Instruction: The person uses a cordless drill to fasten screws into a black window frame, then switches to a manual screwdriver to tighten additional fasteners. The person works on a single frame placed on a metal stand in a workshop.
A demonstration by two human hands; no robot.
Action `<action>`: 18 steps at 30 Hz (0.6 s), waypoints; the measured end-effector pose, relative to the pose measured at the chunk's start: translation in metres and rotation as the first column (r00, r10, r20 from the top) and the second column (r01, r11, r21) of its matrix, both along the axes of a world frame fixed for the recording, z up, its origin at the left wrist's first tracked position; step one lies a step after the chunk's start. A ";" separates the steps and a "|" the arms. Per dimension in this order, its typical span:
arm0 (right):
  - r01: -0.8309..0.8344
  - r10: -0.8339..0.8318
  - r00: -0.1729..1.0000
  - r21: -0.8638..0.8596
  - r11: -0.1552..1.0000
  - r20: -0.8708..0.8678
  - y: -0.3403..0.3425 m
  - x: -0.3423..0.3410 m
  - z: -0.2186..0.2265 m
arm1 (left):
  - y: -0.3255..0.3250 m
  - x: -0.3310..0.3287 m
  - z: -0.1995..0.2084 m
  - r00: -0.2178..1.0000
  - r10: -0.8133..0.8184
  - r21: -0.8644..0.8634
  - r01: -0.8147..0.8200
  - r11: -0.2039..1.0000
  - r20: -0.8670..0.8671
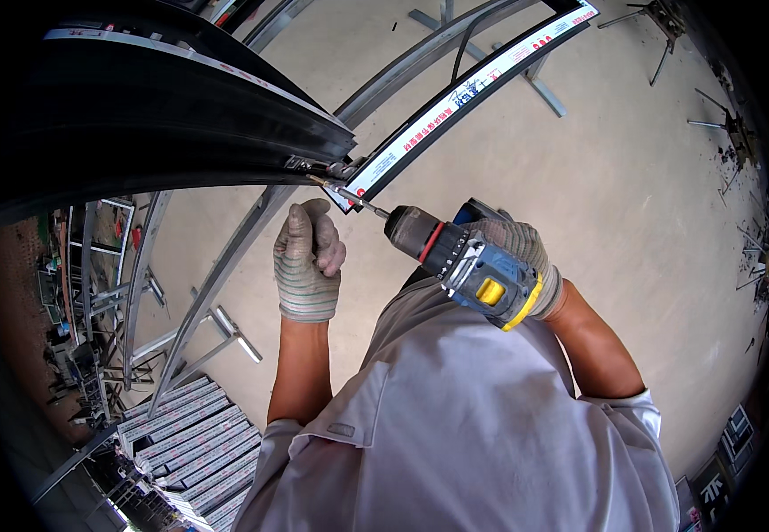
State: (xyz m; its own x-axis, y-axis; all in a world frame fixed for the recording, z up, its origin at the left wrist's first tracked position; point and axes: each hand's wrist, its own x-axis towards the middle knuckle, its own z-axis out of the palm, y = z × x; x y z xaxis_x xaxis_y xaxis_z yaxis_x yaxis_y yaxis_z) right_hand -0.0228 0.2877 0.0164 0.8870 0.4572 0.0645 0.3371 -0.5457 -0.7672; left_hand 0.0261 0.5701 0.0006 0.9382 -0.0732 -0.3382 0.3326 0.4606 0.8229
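Note:
My right hand (519, 257), in a striped work glove, grips a cordless drill (491, 282) in blue-grey and black with yellow parts and a red ring. The drill's long bit (362, 202) points up and left, its tip at the corner where a black frame profile (225, 133) meets a second profile (455, 102) with white printed film. Just below that corner is my gloved left hand (307, 262), raised, its fingers curled together; what they hold, if anything, is hidden. Small metal fittings (300, 164) show at the end of the black profile.
Grey metal rails (216, 275) run beneath the profiles on stands. At the lower left lies a stack of film-covered profiles (194, 439). Further metal stands (665, 19) stand along the right side, and framed pieces (739, 434) are at the lower right. The floor (632, 195) is beige.

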 end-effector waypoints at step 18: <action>0.150 -0.111 0.977 0.218 0.964 -0.184 0.044 0.000 -0.026 | 0.031 0.081 0.025 0.924 0.248 0.219 -0.316 0.923 0.290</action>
